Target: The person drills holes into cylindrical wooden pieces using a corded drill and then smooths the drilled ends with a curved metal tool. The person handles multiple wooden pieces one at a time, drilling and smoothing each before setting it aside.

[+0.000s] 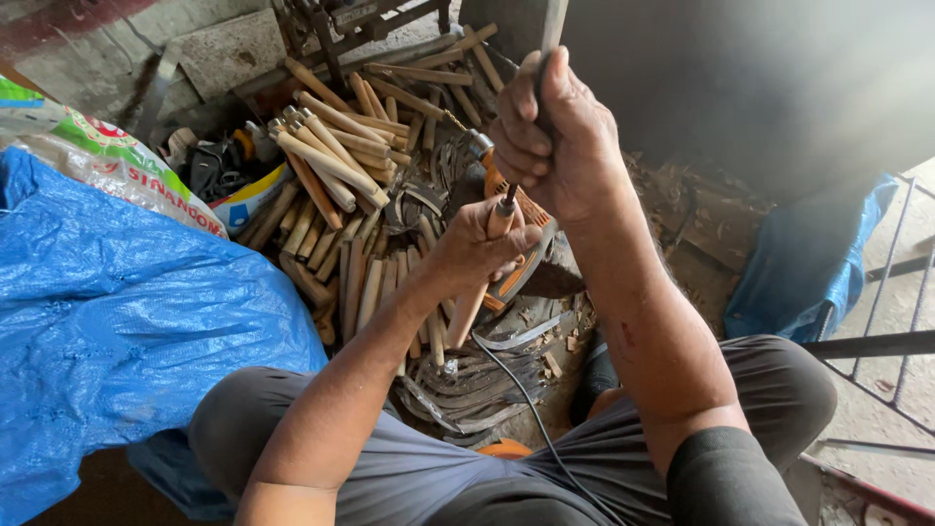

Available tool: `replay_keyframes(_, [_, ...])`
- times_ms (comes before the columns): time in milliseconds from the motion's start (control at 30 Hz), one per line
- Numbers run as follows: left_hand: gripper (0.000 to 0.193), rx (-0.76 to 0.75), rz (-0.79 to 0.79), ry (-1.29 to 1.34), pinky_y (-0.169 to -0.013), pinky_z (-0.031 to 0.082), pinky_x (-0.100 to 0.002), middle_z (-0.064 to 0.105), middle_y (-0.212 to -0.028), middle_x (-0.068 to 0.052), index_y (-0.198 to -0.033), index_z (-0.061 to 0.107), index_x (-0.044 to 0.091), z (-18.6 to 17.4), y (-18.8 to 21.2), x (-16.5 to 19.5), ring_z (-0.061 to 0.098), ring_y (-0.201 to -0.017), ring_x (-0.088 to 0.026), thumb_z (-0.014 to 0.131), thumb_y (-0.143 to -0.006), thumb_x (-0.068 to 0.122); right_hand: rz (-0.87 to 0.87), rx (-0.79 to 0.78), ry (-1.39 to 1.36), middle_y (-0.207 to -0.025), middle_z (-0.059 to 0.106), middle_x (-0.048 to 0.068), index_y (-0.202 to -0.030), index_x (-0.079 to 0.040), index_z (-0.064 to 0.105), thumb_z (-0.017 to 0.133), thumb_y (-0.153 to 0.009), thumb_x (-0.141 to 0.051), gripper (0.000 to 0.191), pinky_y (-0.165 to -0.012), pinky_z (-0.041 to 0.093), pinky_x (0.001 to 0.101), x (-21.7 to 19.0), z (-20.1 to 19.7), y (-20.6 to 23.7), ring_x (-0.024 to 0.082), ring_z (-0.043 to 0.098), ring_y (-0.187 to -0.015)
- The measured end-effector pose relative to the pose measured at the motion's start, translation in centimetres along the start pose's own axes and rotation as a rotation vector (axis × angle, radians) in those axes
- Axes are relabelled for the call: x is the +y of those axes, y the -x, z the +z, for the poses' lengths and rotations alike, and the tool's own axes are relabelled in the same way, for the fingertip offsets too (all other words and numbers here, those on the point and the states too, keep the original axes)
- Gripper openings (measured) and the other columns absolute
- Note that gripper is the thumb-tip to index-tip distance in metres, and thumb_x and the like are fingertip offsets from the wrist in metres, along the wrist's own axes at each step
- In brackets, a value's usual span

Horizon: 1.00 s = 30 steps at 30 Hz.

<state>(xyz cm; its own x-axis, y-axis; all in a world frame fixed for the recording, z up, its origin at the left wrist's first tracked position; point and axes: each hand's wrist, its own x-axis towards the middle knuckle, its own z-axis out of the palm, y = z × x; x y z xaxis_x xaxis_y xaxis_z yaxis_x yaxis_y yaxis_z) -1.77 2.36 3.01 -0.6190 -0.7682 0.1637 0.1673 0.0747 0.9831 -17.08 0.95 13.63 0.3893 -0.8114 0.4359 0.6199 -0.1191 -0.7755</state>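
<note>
Right now my left hand (477, 244) grips a wooden handle (472, 307) upright at centre, while my right hand (550, 136), at one o'clock, clenches a metal blade (552, 24) seated in its top. Fitting seems underway; next needs straight downward pressure.

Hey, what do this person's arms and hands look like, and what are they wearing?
Both hands, the left hand and the right hand, are bare: no gloves, rings or watch visible. The forearms are bare too. A dark short sleeve covers the right upper arm. A small reddish mark shows on the right forearm.
</note>
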Motion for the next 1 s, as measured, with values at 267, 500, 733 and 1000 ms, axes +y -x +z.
replay_keyframes(267, [0.024,0.094,0.056,0.077,-0.042,0.043,-0.023,0.052,-0.06,0.007,-0.085,0.061,0.01,-0.3,-0.6,-0.8,0.049,-0.049,-0.005,0.07,-0.099,0.027,-0.073,0.14,0.444,-0.097,0.063,0.008,-0.119,-0.005,0.06,0.06,-0.106,-0.042,0.04,-0.077,0.056,0.0355,0.6,0.5,-0.2,0.019,0.064,-0.09])
replay_keyframes(500, [0.022,0.38,0.296,-0.319,-0.054,0.037,-0.028,0.04,-0.065,0.007,-0.087,0.064,0.005,-0.7,-1.1,-1.5,0.037,-0.063,-0.005,0.069,-0.103,0.02,-0.322,0.351,1.493,-0.09,0.063,0.012,-0.103,0.001,0.063,0.056,-0.116,-0.021,0.027,-0.071,0.051,0.039,-0.2,2.7,1.5,0.023,0.064,-0.08])
replay_keyframes(733, [0.027,0.418,0.431,-0.452,-0.051,0.04,-0.029,0.047,-0.061,0.003,-0.089,0.059,0.006,-0.8,-3.2,-1.2,0.046,-0.056,-0.007,0.067,-0.106,0.026,-0.352,0.258,1.753,-0.078,0.063,0.011,-0.095,-0.001,0.062,0.061,-0.116,-0.014,0.025,-0.062,0.051,0.0405,-1.6,3.6,1.9,0.027,0.066,-0.068])
replay_keyframes(1000, [0.024,0.372,0.602,-0.307,-0.056,0.048,-0.033,0.058,-0.072,-0.001,-0.097,0.061,0.005,-1.0,-6.0,-3.4,0.056,-0.064,-0.01,0.064,-0.109,0.026,-0.479,0.297,1.859,-0.08,0.067,0.014,-0.099,-0.003,0.067,0.062,-0.113,-0.015,0.019,-0.067,0.053,0.0429,-2.0,3.7,2.0,0.032,0.068,-0.072])
